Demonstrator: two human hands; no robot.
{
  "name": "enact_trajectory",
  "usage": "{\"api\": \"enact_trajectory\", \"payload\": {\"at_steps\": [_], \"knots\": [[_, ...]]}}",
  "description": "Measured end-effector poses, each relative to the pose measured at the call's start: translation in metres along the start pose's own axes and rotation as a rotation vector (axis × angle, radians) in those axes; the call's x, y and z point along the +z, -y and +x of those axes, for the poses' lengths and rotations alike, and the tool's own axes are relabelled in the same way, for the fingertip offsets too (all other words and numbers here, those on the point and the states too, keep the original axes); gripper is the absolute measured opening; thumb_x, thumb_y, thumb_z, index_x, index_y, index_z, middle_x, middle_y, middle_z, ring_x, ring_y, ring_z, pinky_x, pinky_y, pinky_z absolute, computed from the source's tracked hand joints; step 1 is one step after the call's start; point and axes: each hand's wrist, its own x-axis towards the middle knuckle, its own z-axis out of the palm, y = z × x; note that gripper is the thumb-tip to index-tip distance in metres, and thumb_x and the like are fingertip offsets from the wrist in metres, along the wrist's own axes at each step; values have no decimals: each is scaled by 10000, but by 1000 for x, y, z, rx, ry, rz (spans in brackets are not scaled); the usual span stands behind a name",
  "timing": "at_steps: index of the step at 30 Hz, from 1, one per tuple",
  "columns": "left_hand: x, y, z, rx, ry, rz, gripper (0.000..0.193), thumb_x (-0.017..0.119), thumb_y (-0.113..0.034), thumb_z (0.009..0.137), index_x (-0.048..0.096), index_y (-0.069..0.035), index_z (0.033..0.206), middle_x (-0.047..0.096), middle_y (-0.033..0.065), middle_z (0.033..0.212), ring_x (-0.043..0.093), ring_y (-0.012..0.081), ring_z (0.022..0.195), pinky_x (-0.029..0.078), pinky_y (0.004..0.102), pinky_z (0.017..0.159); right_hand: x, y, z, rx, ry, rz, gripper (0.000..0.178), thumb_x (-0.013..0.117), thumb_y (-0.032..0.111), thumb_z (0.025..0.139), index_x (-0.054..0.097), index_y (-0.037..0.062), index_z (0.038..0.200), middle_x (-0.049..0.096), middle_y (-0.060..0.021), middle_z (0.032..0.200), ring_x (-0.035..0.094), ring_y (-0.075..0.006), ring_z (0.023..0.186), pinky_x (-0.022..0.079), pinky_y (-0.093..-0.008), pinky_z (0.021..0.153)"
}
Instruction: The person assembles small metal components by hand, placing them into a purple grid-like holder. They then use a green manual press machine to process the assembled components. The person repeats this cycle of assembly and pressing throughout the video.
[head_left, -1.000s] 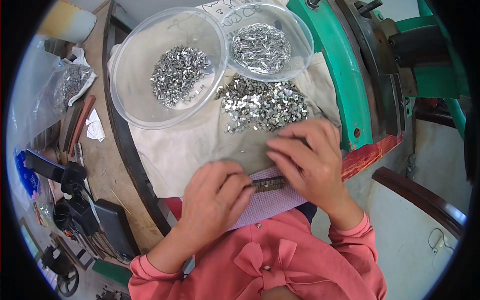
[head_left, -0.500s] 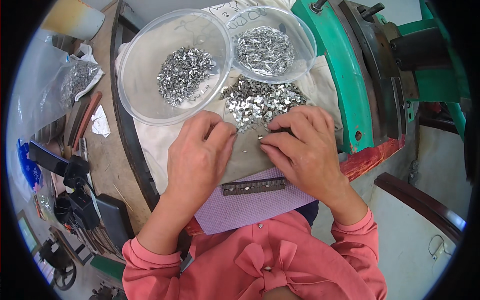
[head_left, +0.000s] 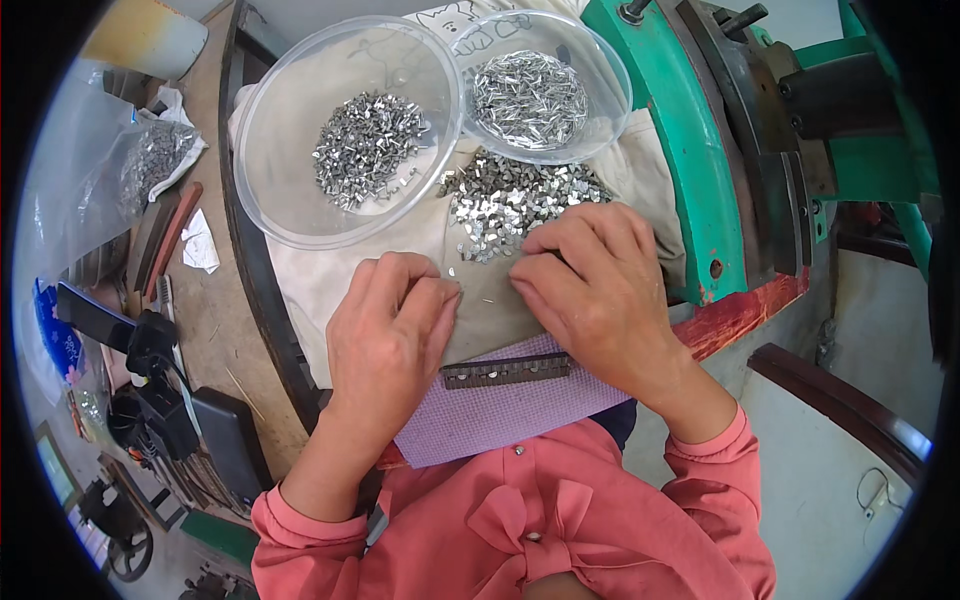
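My left hand point(head_left: 385, 330) is closed, its thumb and forefinger pressed together over the beige cloth point(head_left: 480, 325). A tiny silver metal piece point(head_left: 451, 271) shows just beyond its fingertips. Opposite, my right hand point(head_left: 605, 290) is pinched beside the near edge of a loose heap of small flat metal pieces point(head_left: 515, 205). Whatever either pinch may hold is hidden. A thin silver pin point(head_left: 488, 300) lies on the cloth between the hands. Nearer to me, a dark slotted metal strip point(head_left: 505, 372) rests on a purple textured mat point(head_left: 460, 425), with a few shiny bits in its slots.
A large clear bowl point(head_left: 262, 170) of short metal pieces stands behind my left hand. Beside it, a smaller clear bowl point(head_left: 615, 95) holds thin silver pins. Green machinery point(head_left: 690, 180) borders the right side. A worn wooden bench point(head_left: 255, 330) with tools runs along the left.
My left hand has drawn slightly back toward me and left. My right hand has shifted left and its fingertips have closed; the small piece seen at them before is out of sight.
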Motion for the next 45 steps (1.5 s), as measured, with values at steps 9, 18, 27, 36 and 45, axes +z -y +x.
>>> {"api": "enact_trajectory", "payload": {"at_steps": [9,18,27,36,45], "knots": [[-6,-3,-5,36,-3,-58,181,763,7,698,651,-51,827,617,50,913,590,251,776,487,372,647,1,-1,1,-21,-50,-18,101,652,108,724,632,71,816,599,-31,936,576,-235,954,435,-401,871],[5,-34,-30,88,126,-197,230,801,-22,665,654,-65,837,625,57,913,606,263,814,465,370,698,0,-2,1,-41,-42,-16,77,657,133,716,621,77,755,591,-28,912,574,-231,917,436,-406,864],[-2,-32,-32,2,191,-260,292,818,-53,685,642,-61,918,615,87,1000,585,300,874,464,400,734,0,3,-1,-6,16,-75,193,780,109,658,689,136,826,616,15,979,577,-227,996,408,-421,933],[0,-22,-40,44,184,-244,308,817,-59,693,639,-59,946,614,89,1017,583,295,872,466,404,749,-23,17,-32,80,-8,67,190,780,113,688,664,130,838,625,2,1020,582,-238,1005,399,-464,983],[5,-28,-35,92,189,-161,333,842,-135,683,661,-67,954,615,70,1018,582,278,882,454,396,751,-24,31,-62,146,64,151,207,808,147,711,720,144,898,643,25,990,592,-205,992,384,-451,996]]}}
